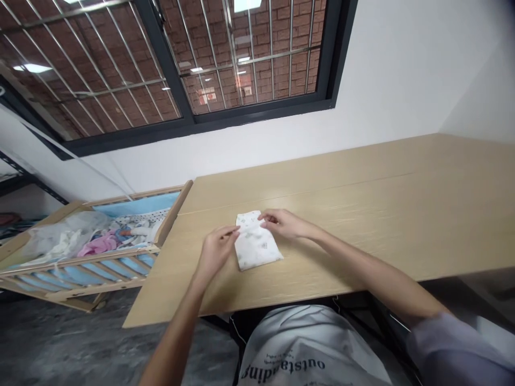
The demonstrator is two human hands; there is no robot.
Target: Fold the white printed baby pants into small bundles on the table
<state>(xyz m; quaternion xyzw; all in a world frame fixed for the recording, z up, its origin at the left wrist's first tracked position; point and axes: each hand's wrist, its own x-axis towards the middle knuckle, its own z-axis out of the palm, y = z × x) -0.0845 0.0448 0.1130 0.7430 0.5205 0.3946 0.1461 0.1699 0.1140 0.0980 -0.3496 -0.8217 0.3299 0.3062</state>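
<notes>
A small folded white cloth [257,249] with a sparse grey print lies flat on the wooden table [362,214]. At its left edge, the thumb and forefinger of my left hand [217,249] pinch the fabric near the upper half. My right hand [285,223] has its thumb and forefinger on the cloth's upper right edge, also closed in a pinch, with the other fingers curled. The exact grip under the fingertips is small and partly hidden. The cloth's lower end, toward me, rests wider than its far end.
Left of the table stands a wooden crib [173,217] with blue lining, holding rumpled clothes, a pink garment [98,244] and a clear plastic bag [68,228]. A barred window [193,120] and white wall rise behind. The table's near edge runs before my body.
</notes>
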